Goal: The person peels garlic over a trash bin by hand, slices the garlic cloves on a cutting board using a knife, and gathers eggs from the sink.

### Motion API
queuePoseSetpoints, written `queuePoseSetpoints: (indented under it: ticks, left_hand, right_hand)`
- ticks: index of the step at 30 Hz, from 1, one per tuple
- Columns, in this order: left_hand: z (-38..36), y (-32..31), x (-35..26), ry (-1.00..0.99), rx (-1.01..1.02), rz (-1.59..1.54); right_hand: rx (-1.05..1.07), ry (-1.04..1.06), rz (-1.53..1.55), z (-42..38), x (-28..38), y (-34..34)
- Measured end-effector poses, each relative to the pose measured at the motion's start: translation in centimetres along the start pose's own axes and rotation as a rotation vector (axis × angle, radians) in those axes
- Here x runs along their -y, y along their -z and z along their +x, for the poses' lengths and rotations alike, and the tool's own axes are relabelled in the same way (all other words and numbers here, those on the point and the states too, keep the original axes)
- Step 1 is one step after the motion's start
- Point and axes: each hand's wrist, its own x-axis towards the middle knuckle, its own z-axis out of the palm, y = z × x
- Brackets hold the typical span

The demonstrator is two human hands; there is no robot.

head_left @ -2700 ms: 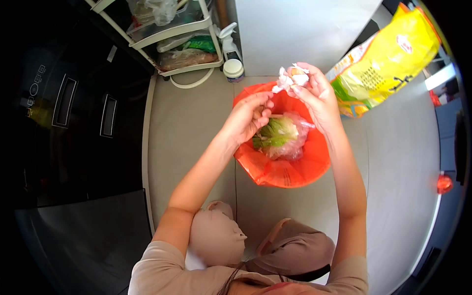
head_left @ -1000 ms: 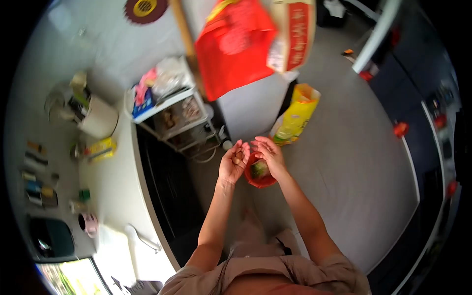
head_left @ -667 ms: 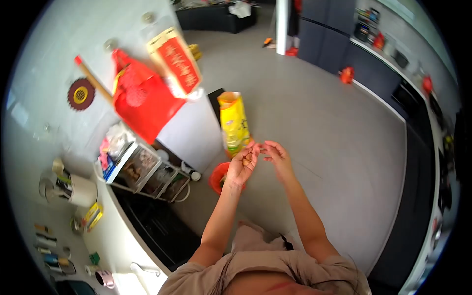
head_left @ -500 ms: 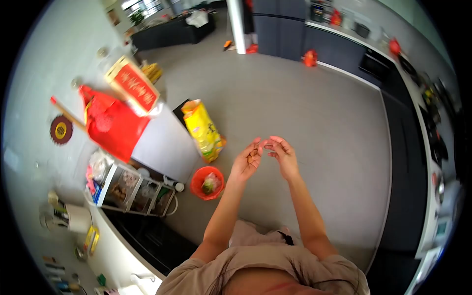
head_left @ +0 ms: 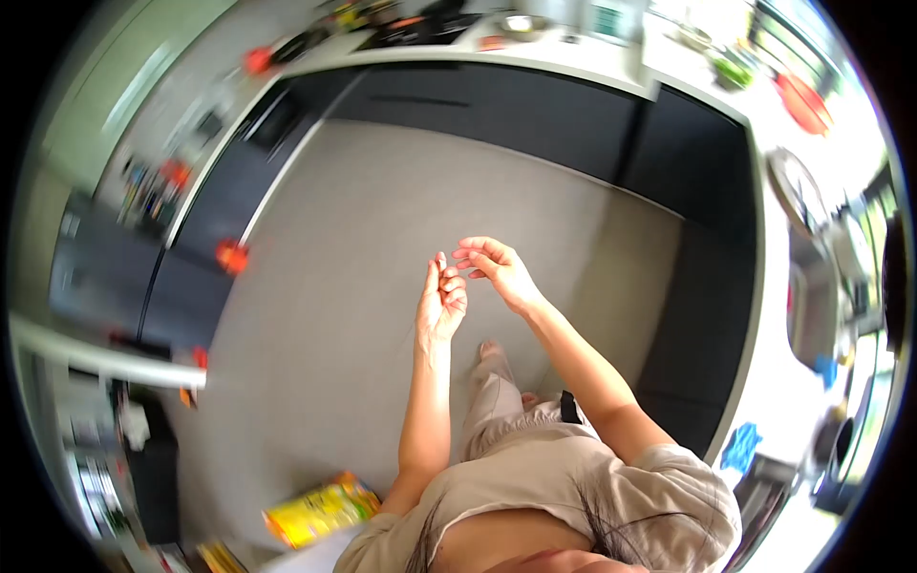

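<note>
My left hand (head_left: 442, 302) is raised over the grey floor (head_left: 353, 220), palm up with its fingers curled inward. What lies inside those fingers is too small and hidden to name. Close beside its fingertips, on the right, is my right hand (head_left: 499, 271), its fingers loosely bent and apart, with nothing visible between them. Both hands are in front of my body, above a bare foot (head_left: 490, 350).
Dark cabinets (head_left: 516, 105) with a white counter (head_left: 592, 67) curve round the back and right. A red bag (head_left: 231, 256) stands at the left cabinets. A yellow bag (head_left: 323, 511) lies low at the left. A red basket (head_left: 804, 103) is on the right counter.
The view has swung right, towards the counter and windows. My left fingers have curled in, and the small brown pieces seen in that palm before are hidden. The red bucket has left the view.
</note>
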Motion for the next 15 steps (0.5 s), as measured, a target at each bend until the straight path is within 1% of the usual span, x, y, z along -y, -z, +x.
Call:
queuePoseSetpoints:
  ticks: [2, 3, 6, 7, 8, 10, 11, 13, 14, 15]
  left_hand:
    - [6.2, -1.7, 2.8, 0.129, 0.015, 0.098]
    - [9.3, -3.0, 4.5, 0.192, -0.018, 0.131]
    - [15.5, -5.1, 8.2, 0.421, -0.028, 0.188]
    - [8.9, -2.8, 3.2, 0.494, -0.023, 0.166]
    - [9.6, -3.7, 3.3, 0.548, -0.042, 0.205]
    - [12.0, -5.0, 5.5, 0.641, -0.054, 0.259]
    - [13.3, -5.6, 6.7, 0.678, 0.016, 0.300]
    - [16.2, -6.3, 9.1, 0.791, 0.127, 0.318]
    - [13.8, -5.0, 7.5, 0.847, 0.114, 0.317]
    - [15.6, -5.8, 9.1, 0.845, 0.062, 0.343]
  right_hand:
    - [-0.144, 0.061, 0.014, 0.9, 1.8, 5.1]
    - [-0.227, 0.096, 0.005, 1.5, 2.8, 7.7]
    - [-0.429, 0.180, 0.015, 1.7, 4.6, 13.0]
    - [-0.502, 0.188, -0.010, -1.4, 1.3, 4.8]
    - [-0.569, 0.195, -0.006, -1.7, 1.9, 4.5]
    - [-0.685, 0.208, -0.028, -2.6, 3.4, 6.2]
    - [-0.715, 0.267, -0.048, -3.0, 3.9, 7.8]
    - [-0.846, 0.360, -0.070, -4.0, 4.5, 10.5]
    - [-0.921, 0.347, -0.048, -6.0, 2.9, 7.5]
    - [-1.010, 0.346, -0.038, -6.2, 3.5, 9.2]
